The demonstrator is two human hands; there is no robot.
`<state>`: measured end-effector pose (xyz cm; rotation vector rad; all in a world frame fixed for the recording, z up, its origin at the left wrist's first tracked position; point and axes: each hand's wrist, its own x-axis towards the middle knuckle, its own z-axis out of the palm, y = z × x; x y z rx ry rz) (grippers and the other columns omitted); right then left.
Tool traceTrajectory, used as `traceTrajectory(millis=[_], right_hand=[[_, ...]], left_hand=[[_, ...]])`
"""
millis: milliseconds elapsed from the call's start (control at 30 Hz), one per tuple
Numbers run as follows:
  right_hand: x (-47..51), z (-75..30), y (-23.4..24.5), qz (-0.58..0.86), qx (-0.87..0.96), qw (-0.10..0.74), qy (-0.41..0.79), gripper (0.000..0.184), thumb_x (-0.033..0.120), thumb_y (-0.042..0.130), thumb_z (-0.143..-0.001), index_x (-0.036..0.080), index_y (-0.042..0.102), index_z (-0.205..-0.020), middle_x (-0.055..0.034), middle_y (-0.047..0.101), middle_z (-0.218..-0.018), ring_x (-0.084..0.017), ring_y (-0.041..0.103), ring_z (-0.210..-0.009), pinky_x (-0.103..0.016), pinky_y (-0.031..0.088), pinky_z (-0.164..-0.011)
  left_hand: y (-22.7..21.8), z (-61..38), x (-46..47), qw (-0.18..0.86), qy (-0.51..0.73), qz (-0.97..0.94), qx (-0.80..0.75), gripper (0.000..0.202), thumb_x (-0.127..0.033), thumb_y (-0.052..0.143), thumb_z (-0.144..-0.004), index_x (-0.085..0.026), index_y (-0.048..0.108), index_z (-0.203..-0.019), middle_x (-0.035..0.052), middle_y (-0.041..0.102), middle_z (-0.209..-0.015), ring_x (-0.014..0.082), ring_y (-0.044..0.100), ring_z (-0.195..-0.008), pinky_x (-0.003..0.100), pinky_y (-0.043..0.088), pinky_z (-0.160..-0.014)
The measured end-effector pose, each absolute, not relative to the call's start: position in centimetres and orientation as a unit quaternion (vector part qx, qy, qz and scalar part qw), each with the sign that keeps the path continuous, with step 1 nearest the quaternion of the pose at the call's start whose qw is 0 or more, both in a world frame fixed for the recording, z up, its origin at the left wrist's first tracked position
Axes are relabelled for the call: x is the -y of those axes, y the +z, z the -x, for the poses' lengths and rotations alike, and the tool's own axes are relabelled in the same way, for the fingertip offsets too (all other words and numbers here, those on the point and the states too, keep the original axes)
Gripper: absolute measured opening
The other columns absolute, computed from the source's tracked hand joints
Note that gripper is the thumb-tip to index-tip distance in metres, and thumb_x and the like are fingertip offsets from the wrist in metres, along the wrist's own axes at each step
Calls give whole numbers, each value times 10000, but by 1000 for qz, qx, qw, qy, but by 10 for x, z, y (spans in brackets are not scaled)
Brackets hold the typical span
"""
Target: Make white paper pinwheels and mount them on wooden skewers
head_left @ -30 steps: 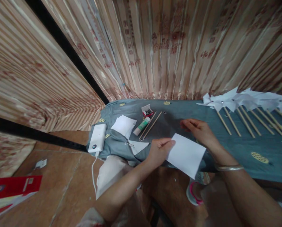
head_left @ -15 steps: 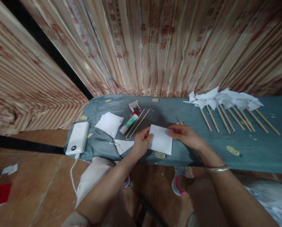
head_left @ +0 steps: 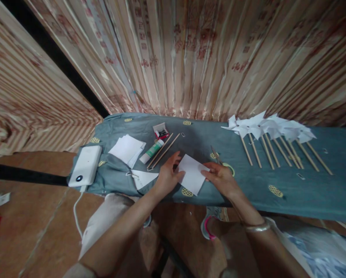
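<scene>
A white square of paper (head_left: 192, 173) lies on the teal cloth (head_left: 248, 189) of the low table. My left hand (head_left: 167, 175) presses on the paper's left edge, fingers closed on it. From the right, my right hand (head_left: 221, 178) grips the paper's other edge between thumb and fingers. Scissors with a pale green handle (head_left: 223, 162) lie just behind my right hand.
A stack of white paper squares (head_left: 127, 148), a glue tube (head_left: 151, 151), two wooden sticks (head_left: 163, 151), a small red box (head_left: 161, 132) and a white power bank (head_left: 85, 166) lie to the left. Several finished paper pinwheels on sticks (head_left: 271, 133) lie to the right. A striped curtain hangs behind.
The paper has come down from in front of the table edge onto the cloth. Both hands moved in with it and now hold it flat on the table.
</scene>
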<state>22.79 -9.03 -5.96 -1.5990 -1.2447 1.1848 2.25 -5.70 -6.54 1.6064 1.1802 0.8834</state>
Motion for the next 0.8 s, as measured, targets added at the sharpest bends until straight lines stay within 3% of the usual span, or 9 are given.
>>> traceTrajectory(millis=[100, 200, 533, 700, 800], right_hand=[[94, -228, -64, 641, 500, 383, 439, 260, 381, 632, -696, 185, 698, -853, -26, 719, -675, -175, 643, -573, -292, 515, -546], [97, -229, -65, 656, 495, 370, 433, 259, 375, 627, -702, 195, 698, -875, -21, 723, -675, -178, 650, -558, -300, 524, -550], [109, -245, -67, 686, 558, 311, 348, 238, 382, 633, -741, 221, 702, -902, -37, 729, -733, -209, 684, -650, -324, 519, -596], [108, -250, -67, 674, 502, 370, 396, 297, 382, 683, -677, 207, 665, -916, -23, 702, -683, -203, 686, -628, -335, 549, -635], [107, -250, -66, 662, 500, 373, 417, 310, 411, 680, -673, 211, 649, -908, -14, 693, -664, -196, 675, -601, -334, 546, -621]], left_hand=[[-62, -22, 64, 333, 351, -753, -446, 431, -155, 627, -799, -170, 624, -1230, 140, 589, -1307, 270, 528, -1188, 460, 425, -1032], [-58, -21, 73, 294, 302, -812, -404, 229, -187, 533, -901, -187, 718, -1036, 110, 664, -1172, 251, 554, -1106, 440, 458, -980], [-53, -21, 93, 286, 184, -862, -377, 227, -143, 560, -868, -200, 713, -1026, 85, 668, -1196, 253, 557, -1117, 431, 456, -976], [-52, -17, 92, 295, 172, -867, -362, 330, -149, 688, -751, -167, 695, -1080, 112, 637, -1254, 286, 538, -1163, 448, 446, -1014], [-54, -15, 92, 301, 174, -867, -357, 325, -168, 699, -769, -175, 686, -1094, 108, 629, -1270, 276, 533, -1179, 441, 445, -1023]])
